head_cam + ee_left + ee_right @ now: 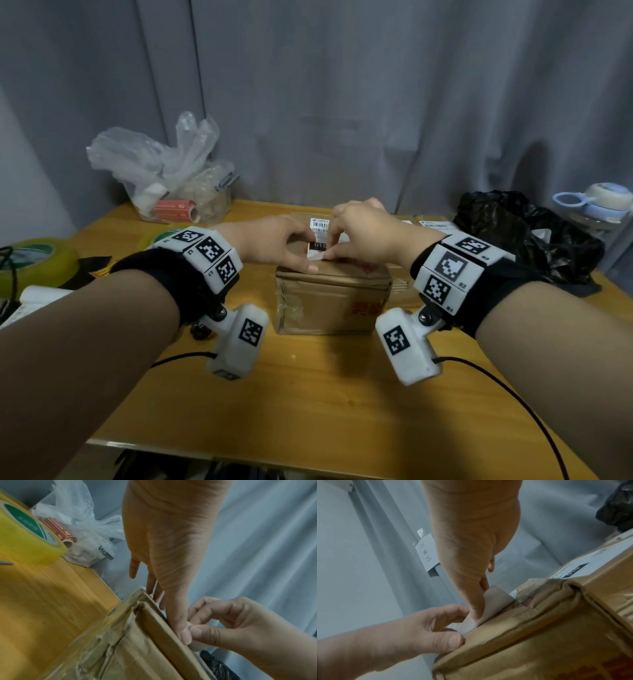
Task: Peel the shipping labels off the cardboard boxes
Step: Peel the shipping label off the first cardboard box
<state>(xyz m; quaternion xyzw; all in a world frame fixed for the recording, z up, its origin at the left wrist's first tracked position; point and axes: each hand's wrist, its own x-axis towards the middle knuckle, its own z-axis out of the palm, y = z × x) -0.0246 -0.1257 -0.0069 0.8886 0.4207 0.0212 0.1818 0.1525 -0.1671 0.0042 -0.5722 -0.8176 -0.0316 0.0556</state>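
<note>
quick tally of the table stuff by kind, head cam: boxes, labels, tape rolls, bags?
Cardboard boxes: 2
Shipping labels: 2
Yellow tape rolls: 2
Plastic bags: 2, clear and black
Total: 8

dim, even indoor light | soft shadows | wide-angle warping | wrist views blurred
</note>
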